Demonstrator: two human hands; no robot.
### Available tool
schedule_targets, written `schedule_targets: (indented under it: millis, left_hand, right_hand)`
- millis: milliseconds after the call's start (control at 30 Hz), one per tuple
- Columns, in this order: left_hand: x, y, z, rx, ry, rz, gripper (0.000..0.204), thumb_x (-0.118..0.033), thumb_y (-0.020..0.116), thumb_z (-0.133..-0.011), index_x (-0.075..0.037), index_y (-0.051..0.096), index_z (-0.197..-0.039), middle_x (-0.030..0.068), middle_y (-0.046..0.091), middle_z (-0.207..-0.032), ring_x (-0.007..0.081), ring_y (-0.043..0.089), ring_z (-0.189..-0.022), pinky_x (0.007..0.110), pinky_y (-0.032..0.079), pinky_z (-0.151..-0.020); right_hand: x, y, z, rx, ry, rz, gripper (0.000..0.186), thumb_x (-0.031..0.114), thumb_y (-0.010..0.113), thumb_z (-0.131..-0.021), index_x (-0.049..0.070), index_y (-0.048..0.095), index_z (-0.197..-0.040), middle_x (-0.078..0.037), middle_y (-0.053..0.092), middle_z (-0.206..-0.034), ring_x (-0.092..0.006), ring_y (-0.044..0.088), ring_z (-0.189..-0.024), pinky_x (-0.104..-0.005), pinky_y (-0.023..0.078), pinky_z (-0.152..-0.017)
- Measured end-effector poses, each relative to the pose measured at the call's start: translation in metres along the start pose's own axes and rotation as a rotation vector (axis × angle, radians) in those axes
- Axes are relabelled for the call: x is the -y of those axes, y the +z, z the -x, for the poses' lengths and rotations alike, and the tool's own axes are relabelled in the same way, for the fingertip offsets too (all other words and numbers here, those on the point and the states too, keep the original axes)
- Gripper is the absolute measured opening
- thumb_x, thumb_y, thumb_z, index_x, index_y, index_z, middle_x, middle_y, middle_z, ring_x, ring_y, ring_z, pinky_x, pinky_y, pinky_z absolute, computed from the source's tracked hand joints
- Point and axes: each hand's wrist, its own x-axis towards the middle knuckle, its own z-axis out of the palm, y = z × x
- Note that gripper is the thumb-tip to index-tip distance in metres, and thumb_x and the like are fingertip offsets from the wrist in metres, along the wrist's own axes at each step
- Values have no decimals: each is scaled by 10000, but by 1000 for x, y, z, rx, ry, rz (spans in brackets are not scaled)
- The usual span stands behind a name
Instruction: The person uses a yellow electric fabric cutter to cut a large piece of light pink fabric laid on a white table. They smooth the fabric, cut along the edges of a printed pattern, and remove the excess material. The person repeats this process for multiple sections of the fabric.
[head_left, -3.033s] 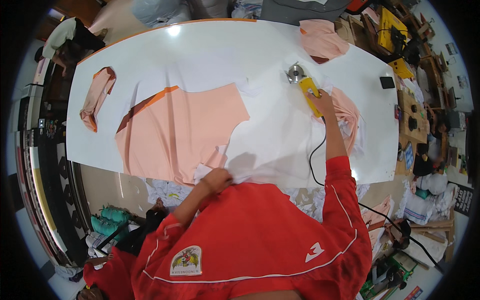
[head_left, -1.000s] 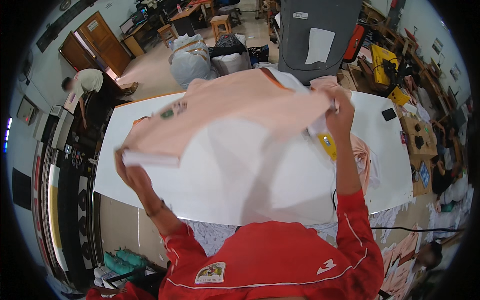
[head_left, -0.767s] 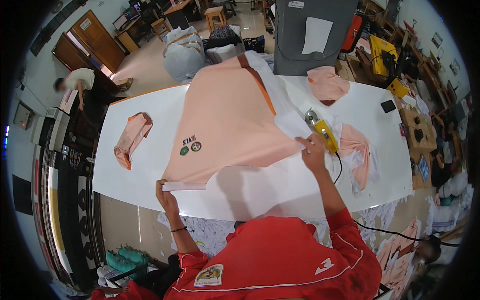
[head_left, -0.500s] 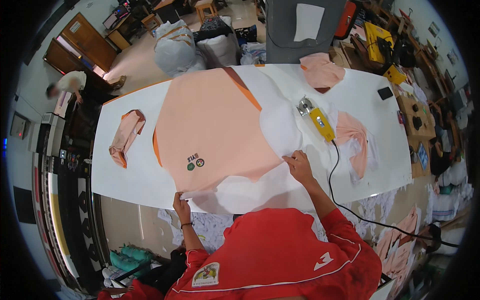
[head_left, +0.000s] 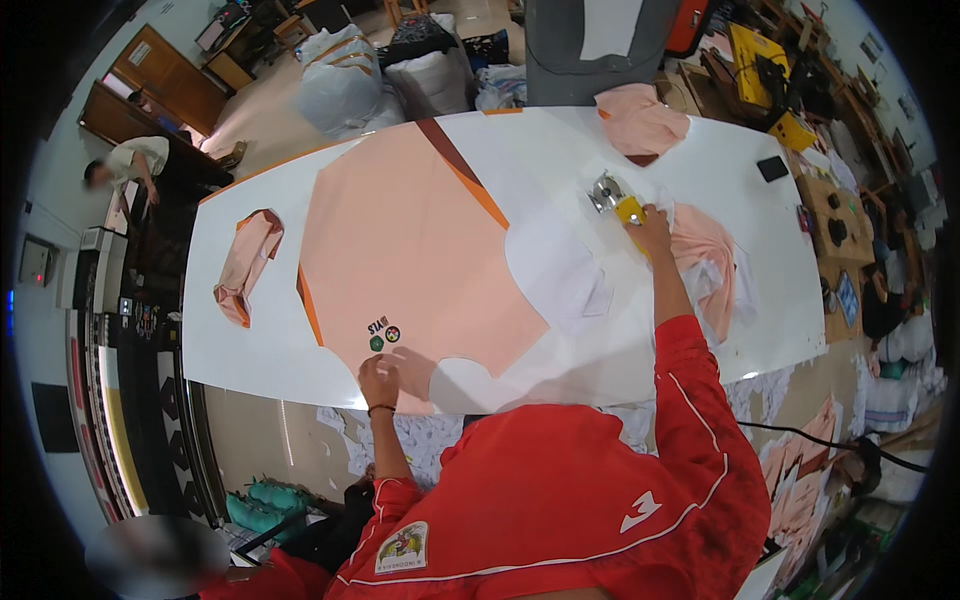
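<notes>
My right hand (head_left: 652, 232) is wrapped around the yellow body of a handheld electric cloth cutter (head_left: 628, 209). The cutter's round metal head lies on the white table (head_left: 600, 370), pointing to the far left. A large peach fabric piece (head_left: 410, 240) with dark red and orange edging is spread flat in the middle. Small printed emblems mark its near part. Just below them, my left hand (head_left: 379, 383) rests open on the cloth. White sheet material (head_left: 555, 250) lies along the right side of the peach piece.
A folded peach piece (head_left: 249, 265) lies at the left. Crumpled peach cloth (head_left: 706, 262) sits right of the cutter, another bundle (head_left: 640, 122) beyond. A phone (head_left: 771, 168) lies far right. Another person (head_left: 140, 160) bends over at the left. Scraps litter the floor.
My right hand has let go of the fabric edge and reached right to grasp the cutter. My left hand has released the near corner and moved onto the cloth. The fabric now lies flatter.
</notes>
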Motion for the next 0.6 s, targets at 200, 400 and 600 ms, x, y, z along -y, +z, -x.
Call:
schedule_targets:
  millis: [200,400,600]
  left_hand:
    - [-46,23,4,194,-204,-139,814,-440,771,-905,-137,425,-1577,298,247,-1668,512,238,-1533,640,276,-1219]
    - [-72,18,32,349,-321,-333,1036,-635,611,-949,-104,130,-1696,324,-3,-1730,528,-12,-1601,688,101,-1251]
    - [-60,16,61,382,-264,-299,1044,-712,524,-970,-113,97,-1711,326,-74,-1734,525,-111,-1599,696,11,-1249]
  right_hand:
    - [-4,-8,-21,290,15,-113,693,410,880,-766,-58,636,-1215,-238,723,-1132,-348,752,-967,-461,598,-801]
    - [9,-17,67,486,203,-747,669,315,918,-777,-73,573,-1199,-176,712,-1019,-256,736,-757,-394,597,-659]
    - [-16,-3,186,477,207,-704,691,285,929,-781,-36,526,-1242,-168,695,-999,-224,718,-807,-374,590,-684]
